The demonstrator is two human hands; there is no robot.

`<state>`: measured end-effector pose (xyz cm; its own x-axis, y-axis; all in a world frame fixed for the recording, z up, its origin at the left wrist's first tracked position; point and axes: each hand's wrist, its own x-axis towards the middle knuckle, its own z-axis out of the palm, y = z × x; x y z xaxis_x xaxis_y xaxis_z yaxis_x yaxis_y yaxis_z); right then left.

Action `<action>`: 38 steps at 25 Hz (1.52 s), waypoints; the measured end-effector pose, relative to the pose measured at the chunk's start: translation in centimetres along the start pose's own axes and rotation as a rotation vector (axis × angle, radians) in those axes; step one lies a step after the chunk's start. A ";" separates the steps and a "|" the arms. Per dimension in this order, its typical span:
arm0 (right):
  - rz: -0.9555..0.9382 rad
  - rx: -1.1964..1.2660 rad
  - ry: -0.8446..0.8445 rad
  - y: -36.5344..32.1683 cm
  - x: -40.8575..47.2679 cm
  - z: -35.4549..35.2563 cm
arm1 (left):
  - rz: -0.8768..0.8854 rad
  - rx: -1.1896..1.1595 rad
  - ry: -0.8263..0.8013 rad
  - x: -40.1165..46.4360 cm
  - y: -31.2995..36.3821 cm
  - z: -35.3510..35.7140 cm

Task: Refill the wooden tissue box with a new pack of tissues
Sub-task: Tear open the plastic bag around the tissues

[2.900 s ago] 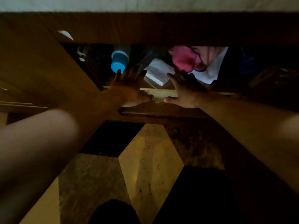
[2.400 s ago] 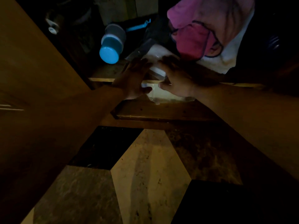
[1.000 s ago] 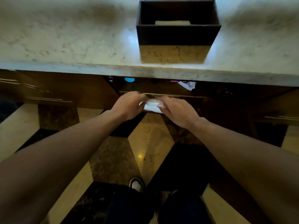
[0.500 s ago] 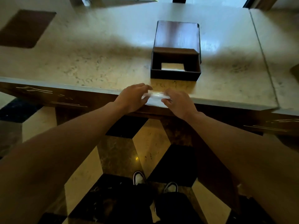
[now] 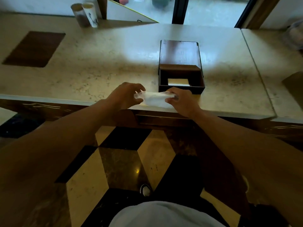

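Observation:
A white tissue pack (image 5: pixel 155 99) in clear plastic wrap hangs over the front edge of the marble counter (image 5: pixel 98 66). My left hand (image 5: pixel 125 95) pinches its left end and my right hand (image 5: pixel 180 100) grips its right end. Just behind my right hand stands the dark wooden tissue box (image 5: pixel 181 74), open on top, with a pale rectangular slot visible in its bottom. Its flat wooden lid (image 5: pixel 179 52) lies directly behind it.
Two tall cups (image 5: pixel 85 14) stand at the counter's far left, next to a slanted white board (image 5: pixel 126 14). A dark rectangular inlay (image 5: pixel 34 49) marks the left of the counter. Drawer fronts run under the counter edge, and patterned floor tiles (image 5: pixel 124 161) lie below.
Both hands pulled the tissue pack out of the dark cabinet below and lifted it up to the counter's front edge. The view rose from the cabinet to the countertop and box.

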<state>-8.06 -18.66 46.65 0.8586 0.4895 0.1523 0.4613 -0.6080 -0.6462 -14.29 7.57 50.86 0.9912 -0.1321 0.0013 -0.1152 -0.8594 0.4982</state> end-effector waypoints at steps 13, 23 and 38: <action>0.273 0.885 -0.077 5.0 9.6 -0.2 | -0.286 -0.581 0.122 7.8 -4.8 -1.8; 0.450 1.292 -0.290 7.9 17.6 2.0 | -0.528 -1.447 0.373 14.6 -4.0 0.6; 0.257 0.649 -0.219 5.1 25.7 4.6 | -0.550 -1.142 0.211 19.8 -13.5 0.1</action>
<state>15.31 -6.33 43.81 0.8261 0.5364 -0.1727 -0.0326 -0.2604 -0.9649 6.88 16.51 44.07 0.8936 0.2735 -0.3559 0.3268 0.1470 0.9336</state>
